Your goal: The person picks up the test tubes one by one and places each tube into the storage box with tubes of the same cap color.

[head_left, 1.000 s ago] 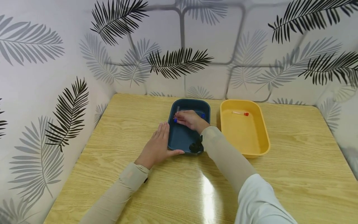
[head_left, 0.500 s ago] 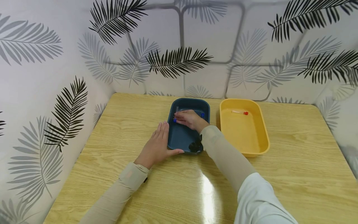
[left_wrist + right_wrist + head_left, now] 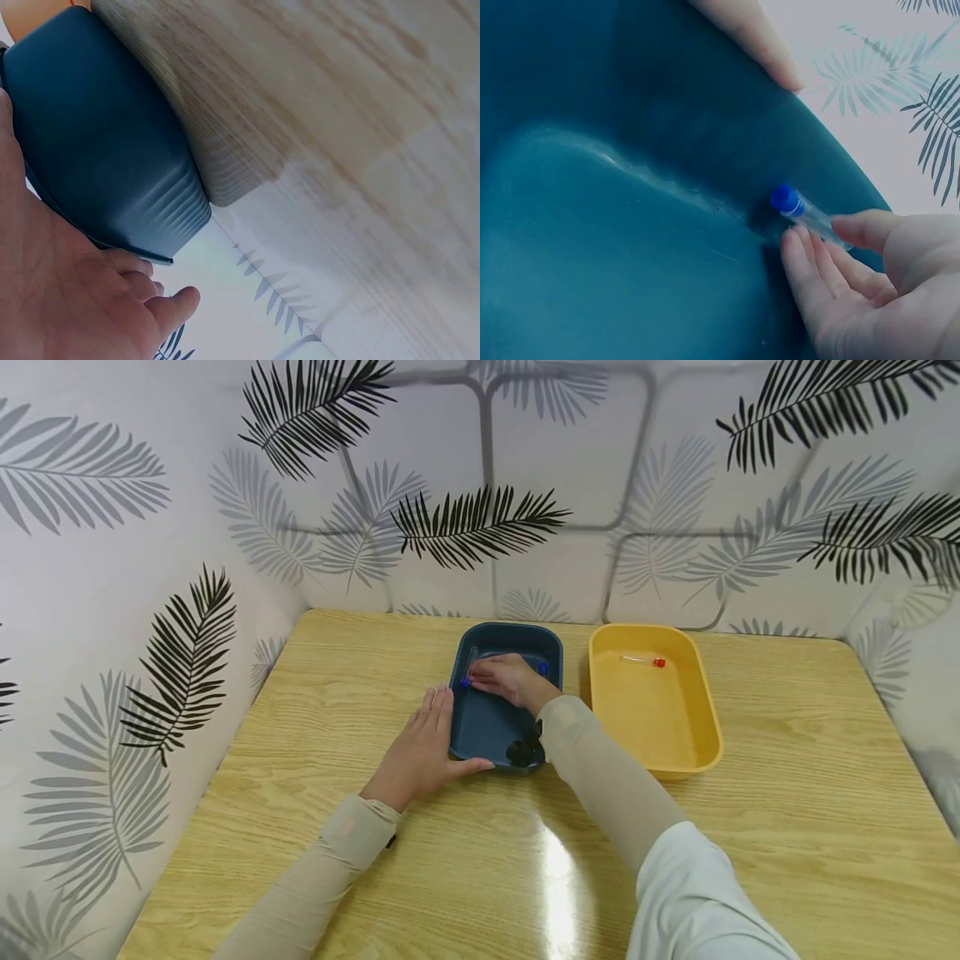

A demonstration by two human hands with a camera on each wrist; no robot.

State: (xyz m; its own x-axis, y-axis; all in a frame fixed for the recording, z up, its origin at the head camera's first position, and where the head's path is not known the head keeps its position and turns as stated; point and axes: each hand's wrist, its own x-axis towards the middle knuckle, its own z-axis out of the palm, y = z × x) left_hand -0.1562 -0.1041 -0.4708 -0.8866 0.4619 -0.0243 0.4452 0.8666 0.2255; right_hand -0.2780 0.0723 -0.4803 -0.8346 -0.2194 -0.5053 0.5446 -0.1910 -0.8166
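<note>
In the head view, my right hand (image 3: 508,678) reaches inside the dark blue tray (image 3: 491,735). It pinches a clear test tube with a blue cap (image 3: 786,199) between thumb and fingers, close to the tray's left wall. In the right wrist view the cap points up and left, away from the fingertips. A second blue cap (image 3: 543,668) shows at the tray's far right, partly hidden by my right hand. My left hand (image 3: 422,756) rests against the tray's left side with fingers straight, its thumb along the near edge.
To the right of the blue tray stands a yellow tray (image 3: 652,727), with one red-capped test tube (image 3: 645,662) lying near its far end. Both trays sit on a wooden table (image 3: 795,777) against a leaf-patterned wall (image 3: 540,460).
The blue-capped tube in my right hand has tilted, its cap shifting slightly left towards the tray wall. My left hand and both trays have stayed put.
</note>
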